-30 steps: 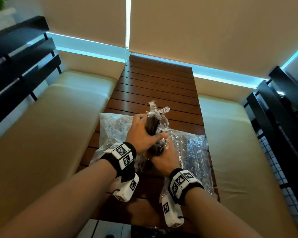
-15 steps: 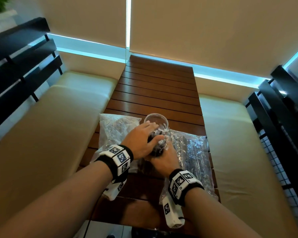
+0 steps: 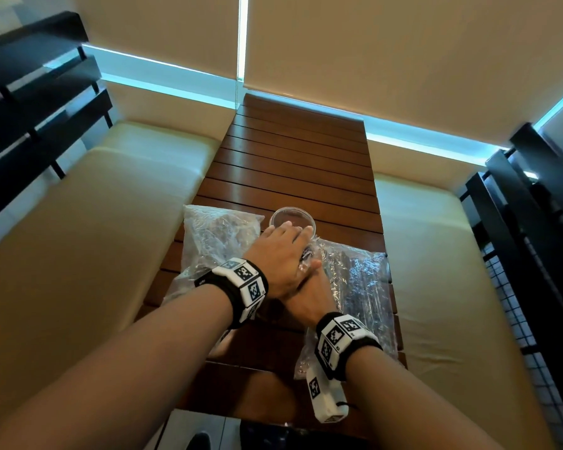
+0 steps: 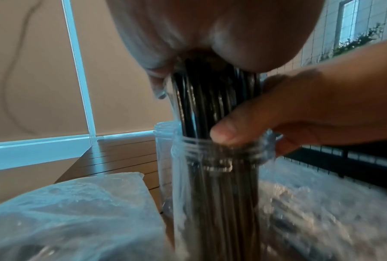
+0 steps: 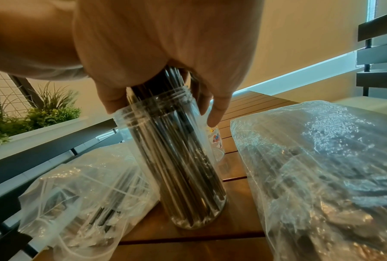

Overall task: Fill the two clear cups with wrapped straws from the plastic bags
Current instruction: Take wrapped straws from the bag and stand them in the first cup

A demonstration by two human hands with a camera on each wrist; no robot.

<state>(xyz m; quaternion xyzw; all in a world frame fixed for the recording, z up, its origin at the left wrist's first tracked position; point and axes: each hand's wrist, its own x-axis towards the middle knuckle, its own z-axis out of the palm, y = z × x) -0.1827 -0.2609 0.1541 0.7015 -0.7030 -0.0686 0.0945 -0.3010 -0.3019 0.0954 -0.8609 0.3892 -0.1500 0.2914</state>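
A near clear cup [image 4: 214, 185] [image 5: 183, 167] stands on the wooden table between two plastic bags, packed with dark wrapped straws [image 4: 210, 98] [image 5: 179, 159]. My left hand [image 3: 290, 238] lies flat over the straw tops, palm pressing down on them. My right hand [image 3: 309, 287] grips the cup at its threaded neck, thumb on the rim. A second clear cup [image 3: 293, 219] [image 4: 163, 159] stands just behind, with no straws showing in it. The left bag [image 3: 215, 235] and the right bag [image 3: 358, 280] lie flat with straws inside.
The slatted wooden table [image 3: 290, 157] runs away from me to a blind-covered window. Cream benches [image 3: 95, 206] [image 3: 452, 254] flank it. Black railings [image 3: 533, 206] stand at both outer sides. A planter with greenery [image 5: 42, 109] sits beyond one railing.
The straw bundle stood tall out of the cup in my left hand's grip; it has sunk into the cup, and my left hand has flattened over its top. The right hand stayed on the cup.
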